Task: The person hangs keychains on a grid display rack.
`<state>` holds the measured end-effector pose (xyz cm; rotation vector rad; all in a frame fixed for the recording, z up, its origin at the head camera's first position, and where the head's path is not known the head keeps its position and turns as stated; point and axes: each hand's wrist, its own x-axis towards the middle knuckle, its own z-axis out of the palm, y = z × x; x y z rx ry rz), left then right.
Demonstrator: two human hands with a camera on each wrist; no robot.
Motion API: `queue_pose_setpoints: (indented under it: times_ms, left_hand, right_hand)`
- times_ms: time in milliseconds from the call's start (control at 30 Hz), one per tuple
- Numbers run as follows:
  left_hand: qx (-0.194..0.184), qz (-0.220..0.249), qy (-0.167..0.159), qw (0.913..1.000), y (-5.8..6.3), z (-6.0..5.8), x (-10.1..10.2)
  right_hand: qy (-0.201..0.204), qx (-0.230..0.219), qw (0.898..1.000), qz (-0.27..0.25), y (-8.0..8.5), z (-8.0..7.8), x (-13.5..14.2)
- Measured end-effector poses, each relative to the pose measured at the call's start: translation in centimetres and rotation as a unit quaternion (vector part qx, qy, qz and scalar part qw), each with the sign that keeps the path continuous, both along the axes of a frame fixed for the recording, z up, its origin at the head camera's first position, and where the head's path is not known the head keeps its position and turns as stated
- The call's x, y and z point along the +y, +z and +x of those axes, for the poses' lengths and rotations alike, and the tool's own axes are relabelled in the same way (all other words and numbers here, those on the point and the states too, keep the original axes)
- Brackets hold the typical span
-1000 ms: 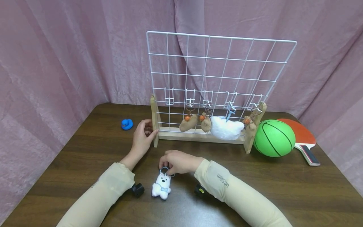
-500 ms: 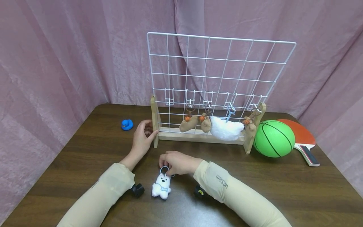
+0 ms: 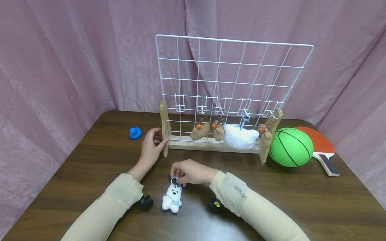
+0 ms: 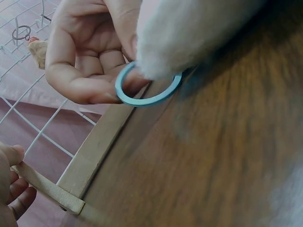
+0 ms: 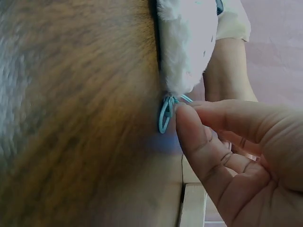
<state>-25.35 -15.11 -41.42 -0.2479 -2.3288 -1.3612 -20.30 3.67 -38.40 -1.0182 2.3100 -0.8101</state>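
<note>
A white plush dog keychain (image 3: 172,197) with a blue scarf lies on the table in front of me. My right hand (image 3: 194,172) pinches it by the blue metal fittings at its head, beside the blue ring (image 4: 142,100). In the right wrist view, thumb and index finger meet at the blue clasp (image 5: 164,116). My left hand (image 3: 152,145) grips the left wooden post (image 3: 165,125) of a white wire grid rack (image 3: 235,63), thumb in front. Several plush keychains hang from the rack's hooks, including a brown one (image 3: 200,131) and a fluffy white one (image 3: 241,136).
A blue rubber duck (image 3: 135,133) sits left of the rack. A green ball (image 3: 291,147) and a red table tennis paddle (image 3: 319,142) lie at the right. The leftmost hook (image 3: 180,106) holds no keychain. Pink curtains (image 3: 129,53) hang behind the table.
My right hand has shifted very slightly to the right, still at the dog keychain's fittings. The left hand keeps its place on the post.
</note>
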Motion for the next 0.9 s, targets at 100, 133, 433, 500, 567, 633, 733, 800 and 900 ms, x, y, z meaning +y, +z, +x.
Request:
queue_pose_setpoints:
  times_ms: [100, 133, 433, 500, 567, 633, 733, 800, 900]
  left_hand:
    - [0.000, 0.002, -0.001, 1.0000, 0.1, 0.1, 0.0]
    - [0.000, 0.003, -0.001, 1.0000, 0.1, 0.1, 0.0]
    - [0.005, 0.003, -0.003, 1.0000, -0.1, -0.1, 0.0]
    - [0.006, 0.002, -0.003, 1.0000, -0.2, -0.1, 0.0]
    - [0.006, 0.002, -0.003, 1.0000, -0.2, -0.1, 0.0]
    - [0.005, 0.003, -0.003, 1.0000, -0.1, -0.1, 0.0]
    - [0.004, 0.006, -0.003, 1.0000, -0.1, 0.0, 0.0]
    - [0.004, 0.007, -0.004, 1.0000, -0.1, 0.0, 0.0]
    - [0.006, 0.004, -0.001, 1.0000, -0.1, 0.0, 0.0]
  right_hand:
    - [-0.007, -0.009, 1.000, -0.019, 0.1, 0.0, 0.2]
    - [-0.009, -0.009, 1.000, -0.024, 0.2, 0.1, 0.3]
    - [-0.003, 0.027, 0.998, -0.058, 1.7, 0.4, 0.8]
    - [-0.003, 0.032, 0.997, -0.067, 2.0, 0.5, 0.8]
    - [-0.002, 0.037, 0.997, -0.074, 2.3, 0.6, 0.9]
    - [-0.001, 0.042, 0.996, -0.080, 2.5, 0.8, 0.9]
    - [0.000, 0.050, 0.995, -0.087, 2.9, 1.0, 1.0]
    - [0.000, 0.053, 0.995, -0.089, 3.2, 1.2, 1.0]
    - [0.003, 0.060, 0.994, -0.089, 3.8, 1.3, 1.2]
